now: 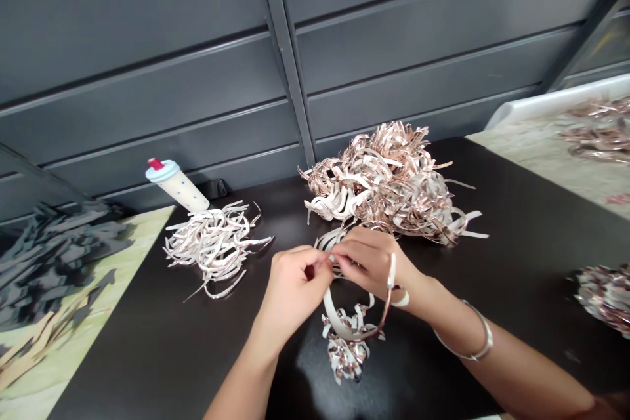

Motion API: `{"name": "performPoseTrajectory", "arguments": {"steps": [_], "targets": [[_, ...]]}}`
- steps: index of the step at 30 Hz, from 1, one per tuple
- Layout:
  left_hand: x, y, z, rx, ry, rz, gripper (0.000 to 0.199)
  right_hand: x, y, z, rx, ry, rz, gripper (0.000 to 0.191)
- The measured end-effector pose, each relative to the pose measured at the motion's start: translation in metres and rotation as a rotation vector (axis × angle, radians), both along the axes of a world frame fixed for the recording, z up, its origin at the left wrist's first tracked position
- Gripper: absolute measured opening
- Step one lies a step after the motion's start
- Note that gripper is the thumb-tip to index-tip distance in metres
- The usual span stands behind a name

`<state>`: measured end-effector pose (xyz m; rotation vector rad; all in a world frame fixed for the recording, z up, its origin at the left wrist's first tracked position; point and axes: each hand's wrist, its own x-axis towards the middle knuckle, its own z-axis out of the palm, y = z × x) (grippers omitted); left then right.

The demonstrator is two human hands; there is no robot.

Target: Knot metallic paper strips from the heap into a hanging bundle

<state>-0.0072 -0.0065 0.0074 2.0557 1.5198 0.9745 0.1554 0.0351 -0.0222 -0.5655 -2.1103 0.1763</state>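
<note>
Fingertip work, mid-handling

Right of the loose pile point(214, 239), over the desk point(147, 341): seemingly pinching a curled strip point(335, 319) in the left hand's point(298, 282) grip, fingertips meeting the right hand's point(374, 262) likewise pinching grip. Calls for steady, close finger control.

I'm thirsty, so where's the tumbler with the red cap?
In the head view, the tumbler is on the left, by the gray wall, just behind the loose strip pile.
</note>
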Motion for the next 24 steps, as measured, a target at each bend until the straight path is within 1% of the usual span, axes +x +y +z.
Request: {"name": "performPoseTrajectory", "arguments": {"steps": [2, 4, 10, 13, 16, 18, 21, 23, 24], "targets": [[0.000, 0.000, 0.001, 0.004, 0.004, 0.000, 0.025, 0.004, 0.001, 0.004, -0.075, 0.018, 0.083, 0.020], [0.001, -0.001, 0.001, 0.021, 0.027, 0.005, 0.025, 0.005, 0.001, 0.006, -0.079, -0.003, 0.095, 0.020], [0.006, -0.006, 0.001, 0.084, 0.189, 0.029, 0.027, -0.002, -0.007, -0.001, 0.002, -0.094, -0.080, 0.030], [0.007, -0.006, 0.000, 0.083, 0.225, 0.026, 0.027, -0.005, -0.009, -0.001, 0.007, -0.114, -0.106, 0.031], [0.007, -0.005, -0.001, 0.087, 0.207, 0.024, 0.027, -0.005, -0.007, 0.001, 0.003, -0.077, -0.108, 0.029], [0.006, -0.004, -0.001, 0.091, 0.174, 0.022, 0.027, -0.004, -0.003, 0.001, -0.044, 0.003, -0.077, 0.026], [0.003, -0.003, -0.001, 0.083, 0.143, 0.026, 0.026, -0.002, 0.002, 0.001, -0.177, 0.108, 0.054, 0.020], [0.003, -0.003, 0.000, 0.079, 0.145, 0.032, 0.024, 0.000, 0.004, 0.000, -0.212, 0.114, 0.111, 0.017], [0.003, -0.004, 0.000, 0.080, 0.156, 0.037, 0.024, 0.000, 0.004, -0.001, -0.201, 0.101, 0.113, 0.017]]}}
